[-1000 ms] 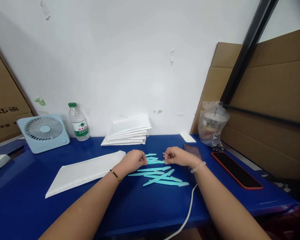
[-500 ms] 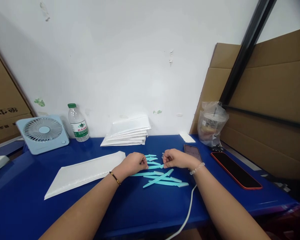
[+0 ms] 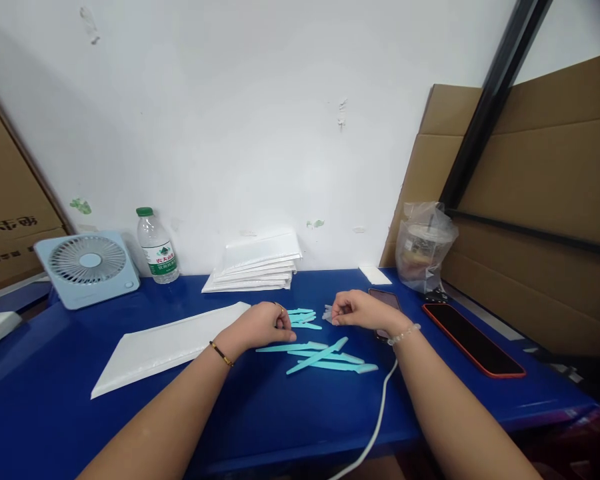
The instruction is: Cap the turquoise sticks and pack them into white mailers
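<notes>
Several thin teal plastic strips [image 3: 325, 355] lie scattered on the blue table [image 3: 280, 413]. My left hand [image 3: 263, 327] rests curled at their left end, its fingertips pinched on the near ends of a few teal strips [image 3: 303, 317]. My right hand [image 3: 357, 311] is closed just right of them, pinching a small pale clear piece [image 3: 327, 313] at its fingertips. A white padded envelope [image 3: 167, 347] lies flat to the left of my left hand.
A stack of white envelopes [image 3: 255, 267] sits by the wall, with a water bottle [image 3: 157, 247] and a small blue fan [image 3: 86, 265] to the left. Two phones [image 3: 473, 339] lie right, beside a bagged drink cup [image 3: 423, 247]. A white cable [image 3: 375, 427] runs off the front edge.
My right hand has lifted slightly and shifted right and back with the small clear piece. My left hand stays at the strips' left ends, now holding them a little further back.
</notes>
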The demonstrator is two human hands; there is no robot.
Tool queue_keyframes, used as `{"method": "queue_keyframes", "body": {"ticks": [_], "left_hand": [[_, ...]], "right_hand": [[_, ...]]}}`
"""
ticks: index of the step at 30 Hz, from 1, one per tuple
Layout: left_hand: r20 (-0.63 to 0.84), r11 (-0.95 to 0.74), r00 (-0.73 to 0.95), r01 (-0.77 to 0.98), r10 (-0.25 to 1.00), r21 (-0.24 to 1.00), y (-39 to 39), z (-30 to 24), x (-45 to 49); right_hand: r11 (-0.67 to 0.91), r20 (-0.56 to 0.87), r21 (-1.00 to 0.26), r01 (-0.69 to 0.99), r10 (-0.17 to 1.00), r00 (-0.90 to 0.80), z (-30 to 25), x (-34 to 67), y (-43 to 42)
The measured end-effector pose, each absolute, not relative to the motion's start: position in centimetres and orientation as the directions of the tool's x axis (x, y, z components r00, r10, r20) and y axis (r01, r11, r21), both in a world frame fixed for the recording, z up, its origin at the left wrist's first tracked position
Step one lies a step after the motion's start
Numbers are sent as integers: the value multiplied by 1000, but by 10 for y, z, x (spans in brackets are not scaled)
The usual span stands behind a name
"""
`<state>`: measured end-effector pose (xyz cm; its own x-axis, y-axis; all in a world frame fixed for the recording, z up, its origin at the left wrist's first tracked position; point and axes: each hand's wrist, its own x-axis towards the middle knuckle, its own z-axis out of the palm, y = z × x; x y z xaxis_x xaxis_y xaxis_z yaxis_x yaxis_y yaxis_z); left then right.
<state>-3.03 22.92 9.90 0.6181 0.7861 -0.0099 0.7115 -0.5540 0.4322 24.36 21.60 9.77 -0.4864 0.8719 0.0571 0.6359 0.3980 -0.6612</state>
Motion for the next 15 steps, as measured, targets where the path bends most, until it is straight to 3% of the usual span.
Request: {"method": "queue_keyframes", "body": {"ticks": [4,9,15], "left_hand": [[-135,-536,649,712,749,453,219,95,-20],[5,-565,618,715,786,412,223,96,-16],[100,-502,497,808,862,308,239,92,-25]], "right_hand": [[493,49,-581,648,815,-577,97,225,211],[485,6,-602,634,797,-604,90,215,215],[372,90,-619,692,909,-408,94,238,220]]}}
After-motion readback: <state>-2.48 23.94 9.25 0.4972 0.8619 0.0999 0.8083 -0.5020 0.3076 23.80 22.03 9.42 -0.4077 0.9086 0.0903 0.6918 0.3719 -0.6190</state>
